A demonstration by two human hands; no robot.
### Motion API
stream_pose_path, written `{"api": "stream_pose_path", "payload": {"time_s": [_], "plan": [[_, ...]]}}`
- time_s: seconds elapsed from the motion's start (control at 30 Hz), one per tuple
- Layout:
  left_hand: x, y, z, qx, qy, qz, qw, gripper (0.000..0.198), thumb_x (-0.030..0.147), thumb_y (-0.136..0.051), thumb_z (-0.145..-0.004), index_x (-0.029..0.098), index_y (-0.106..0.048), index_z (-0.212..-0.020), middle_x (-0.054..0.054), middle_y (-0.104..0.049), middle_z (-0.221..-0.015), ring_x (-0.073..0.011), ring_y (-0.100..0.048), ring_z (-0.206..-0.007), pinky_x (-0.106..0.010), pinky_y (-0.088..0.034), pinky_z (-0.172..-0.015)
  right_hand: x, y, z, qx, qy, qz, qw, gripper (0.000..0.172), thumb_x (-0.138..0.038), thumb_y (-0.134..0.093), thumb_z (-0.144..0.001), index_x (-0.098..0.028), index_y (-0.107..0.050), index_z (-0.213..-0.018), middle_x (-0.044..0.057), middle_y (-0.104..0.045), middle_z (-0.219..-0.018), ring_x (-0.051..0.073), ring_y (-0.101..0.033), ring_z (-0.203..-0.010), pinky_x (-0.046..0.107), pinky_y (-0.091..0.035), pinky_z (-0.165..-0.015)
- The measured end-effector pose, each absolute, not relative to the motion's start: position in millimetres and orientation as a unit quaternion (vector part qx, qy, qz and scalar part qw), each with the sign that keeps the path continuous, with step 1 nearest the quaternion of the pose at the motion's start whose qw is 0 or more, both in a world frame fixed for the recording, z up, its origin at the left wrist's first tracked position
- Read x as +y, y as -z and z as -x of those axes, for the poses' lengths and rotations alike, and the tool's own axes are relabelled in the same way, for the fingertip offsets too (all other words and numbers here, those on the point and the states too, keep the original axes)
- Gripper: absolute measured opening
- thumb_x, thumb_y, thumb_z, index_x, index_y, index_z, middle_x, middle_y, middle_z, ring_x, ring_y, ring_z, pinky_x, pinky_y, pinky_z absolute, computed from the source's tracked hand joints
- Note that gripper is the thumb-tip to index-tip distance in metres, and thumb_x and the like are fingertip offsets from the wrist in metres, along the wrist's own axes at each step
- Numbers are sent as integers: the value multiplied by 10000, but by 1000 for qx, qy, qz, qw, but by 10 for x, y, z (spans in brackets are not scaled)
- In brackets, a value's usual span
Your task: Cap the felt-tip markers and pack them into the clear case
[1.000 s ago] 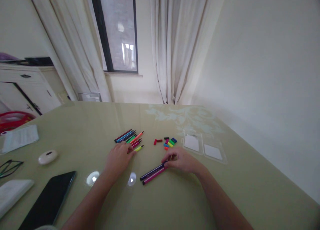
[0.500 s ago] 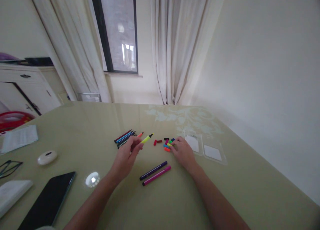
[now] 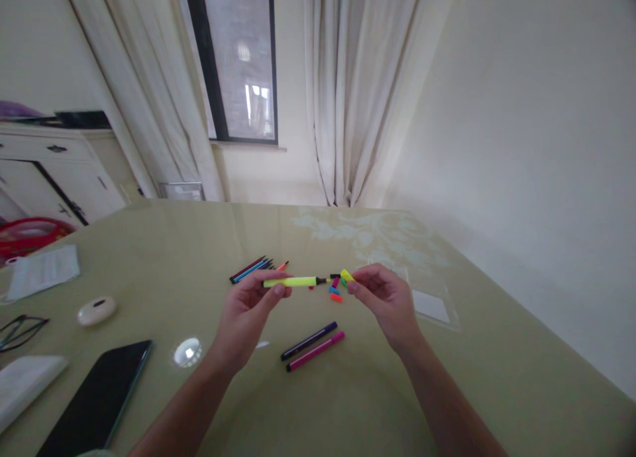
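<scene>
Between thumb and fingers, my left hand grips an uncapped yellow marker, its dark tip pointing right. My right hand pinches a yellow cap a short gap away from that tip. Behind and below the two hands lie several loose caps, among them an orange cap and a blue cap. Uncapped markers lie side by side beyond my left hand, partly hidden by it. Closer to me, a dark purple marker and a magenta marker rest capped on the table.
A clear plastic case with white cards lies right of my right hand. On the left are a black tablet, a white oval object, glasses, a white box and papers.
My right hand has lifted the yellow cap from the pile. My left hand has turned the yellow marker level, and marker and cap are now close together.
</scene>
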State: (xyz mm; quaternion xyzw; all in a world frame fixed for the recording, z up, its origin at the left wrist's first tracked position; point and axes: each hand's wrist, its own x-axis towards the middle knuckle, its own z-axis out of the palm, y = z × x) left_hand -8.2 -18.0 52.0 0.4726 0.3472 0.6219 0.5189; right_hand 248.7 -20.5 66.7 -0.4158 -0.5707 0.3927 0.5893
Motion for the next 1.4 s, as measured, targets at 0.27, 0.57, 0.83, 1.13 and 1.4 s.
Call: {"api": "stream_pose_path", "payload": {"time_s": [0.27,0.57,0.83,1.13,1.4], "plan": [[-210,-533,75,365,-619,-497,486,274,316,-904,-770,202,-790,-991,-70,-815,-994,-145,-745,-818,-198,-589,-680,-263,-693,-2438,-568,-394,355,630,158,-300,-883,-805,-270,-825,-950,28,-772,-900,167,-723,-794,271,-619,-698],[-217,-541,88,393,-615,-514,452,308,392,-903,-756,180,-802,-953,-70,-799,-846,-158,-743,-719,-215,-597,-625,-276,-689,-2426,-575,-390,333,637,160,-273,-880,-813,-277,-833,-967,35,-756,-932,162,-698,-823,258,-595,-687],[-223,-551,90,382,-630,-510,444,291,393,-909,-743,182,-810,-918,-60,-794,-794,-155,-736,-671,-226,-609,-614,-272,-658,-2436,-576,-390,323,642,156,-258,-874,-822,-283,-830,-969,31,-746,-935,153,-684,-808,251,-576,-665],[-239,-576,95,375,-629,-528,429,246,388,-899,-754,198,-824,-891,-43,-782,-732,-147,-722,-627,-212,-600,-580,-280,-650,-2433,-590,-383,316,637,163,-239,-866,-830,-289,-826,-980,35,-743,-952,159,-683,-821,259,-570,-668],[-234,-589,86,382,-627,-537,416,216,363,-893,-751,199,-826,-874,-43,-785,-742,-143,-711,-620,-205,-590,-560,-298,-704,-2414,-608,-368,305,633,168,-214,-851,-842,-293,-831,-990,39,-748,-946,165,-696,-850,265,-576,-701]]}}
